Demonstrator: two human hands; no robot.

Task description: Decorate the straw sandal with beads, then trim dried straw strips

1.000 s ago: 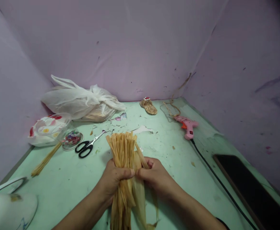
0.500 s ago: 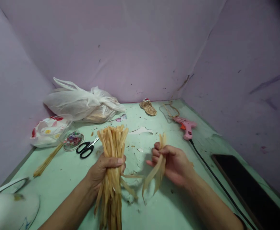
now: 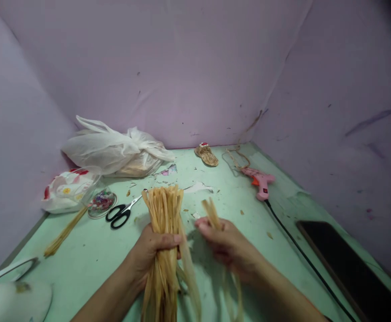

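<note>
My left hand (image 3: 160,250) is wrapped round a thick bundle of dried straw-coloured leaf strips (image 3: 165,210), held upright above the table. The lower ends hang down past the bottom of the view, and a loose pale strip droops along the right side. To the right, my right hand (image 3: 224,241) is closed on a few dried leaf strips (image 3: 212,212); their short ends stick up above the fingers and the long ends dangle below, blurred. Black-handled scissors (image 3: 119,214) lie just left of the bundle, their tips close behind its top.
A white plastic bag (image 3: 115,150), a dish of beads (image 3: 102,201) and a thin strip bundle (image 3: 64,232) lie left. At the back is a small woven slipper (image 3: 207,155). A pink glue gun (image 3: 262,181), its cord and a dark flat slab (image 3: 342,264) are right.
The bundle and my left hand have shifted slightly right. My right hand has turned and moved a little left and down, still gripping its strips.
</note>
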